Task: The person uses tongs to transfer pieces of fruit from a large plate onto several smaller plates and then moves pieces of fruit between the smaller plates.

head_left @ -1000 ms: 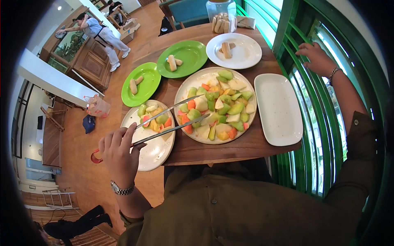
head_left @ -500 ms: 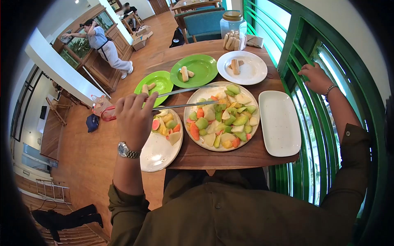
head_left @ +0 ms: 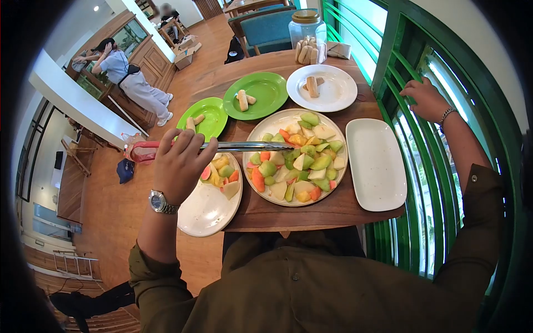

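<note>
My left hand (head_left: 180,164) is closed around metal tongs (head_left: 250,146) with a red handle end. The tongs' arms are pressed nearly together, tips over the cut fruit (head_left: 304,161) on a large round plate (head_left: 277,201); I cannot tell whether they pinch a piece. Below that hand, a second cream plate (head_left: 206,213) carries a smaller heap of mixed fruit (head_left: 225,176) towards its far side. Off to the right, my right hand (head_left: 426,101) rests by the green window bars (head_left: 395,91), fingers bent and apart, no object in it.
A white rectangular dish (head_left: 377,166) sits right of the fruit plate. Behind are two green plates (head_left: 272,97) (head_left: 214,108) and a white plate (head_left: 341,94) with finger biscuits. A biscuit jar (head_left: 307,36) stands at the back. A person (head_left: 130,77) stands across the room.
The tongs' arms have come together from a spread position over the fruit. My left hand has shifted slightly left and down. The person across the room has turned and lowered an arm.
</note>
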Demonstrator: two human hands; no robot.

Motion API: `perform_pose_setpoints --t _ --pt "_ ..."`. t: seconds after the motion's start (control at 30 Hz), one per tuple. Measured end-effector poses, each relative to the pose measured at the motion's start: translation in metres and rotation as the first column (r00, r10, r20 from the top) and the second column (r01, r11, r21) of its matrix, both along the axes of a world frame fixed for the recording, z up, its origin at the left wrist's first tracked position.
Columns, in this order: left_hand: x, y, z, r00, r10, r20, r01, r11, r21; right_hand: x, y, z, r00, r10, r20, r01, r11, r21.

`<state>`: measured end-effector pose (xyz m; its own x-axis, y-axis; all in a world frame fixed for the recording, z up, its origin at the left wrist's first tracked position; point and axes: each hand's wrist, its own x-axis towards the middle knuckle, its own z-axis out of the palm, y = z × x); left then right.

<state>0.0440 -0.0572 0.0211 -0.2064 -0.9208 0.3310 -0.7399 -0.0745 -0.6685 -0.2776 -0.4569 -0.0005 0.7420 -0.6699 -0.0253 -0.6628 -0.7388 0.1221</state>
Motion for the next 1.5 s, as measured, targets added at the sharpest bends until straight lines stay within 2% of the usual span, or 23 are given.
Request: perform_pose_setpoints --t 0.47,0.53,0.87,0.97,1.07,1.13,1.5 --pt "0.001 -0.039 0.009 0.997 -0.023 -0.071 0.021 0.999 -0.034 0.002 0.005 0.005 0.999 -0.028 -0.036 0.028 1.0 0.01" --pt "0.002 -0.041 0.01 0.993 0.021 -0.12 -0.018 0.999 0.027 0.002 0.004 0.005 0.999 -0.019 -0.035 0.019 1.0 0.022" --pt "-0.012 -0.069 0.032 0.984 0.111 -0.138 -0.098 0.99 0.1 0.002 0.0 0.004 0.999 -0.024 -0.025 0.025 0.998 0.051" --pt "-0.02 -0.08 0.034 0.978 0.117 -0.173 -0.094 0.986 0.135 0.001 0.001 0.003 0.999 0.003 -0.034 -0.003 1.0 -0.012" --pt "-0.03 -0.091 0.032 0.988 0.107 -0.11 -0.092 0.987 0.134 -0.001 -0.002 -0.001 0.998 0.036 -0.044 -0.038 0.997 -0.067" --pt "-0.035 -0.098 0.031 0.996 0.091 -0.002 -0.09 0.987 0.136 -0.001 -0.003 -0.001 0.998 0.038 -0.05 -0.042 0.997 -0.069" --pt "-0.028 -0.075 0.022 0.997 0.021 -0.071 -0.017 0.998 0.06 0.001 -0.005 0.001 0.998 0.028 -0.064 -0.031 0.998 -0.049"
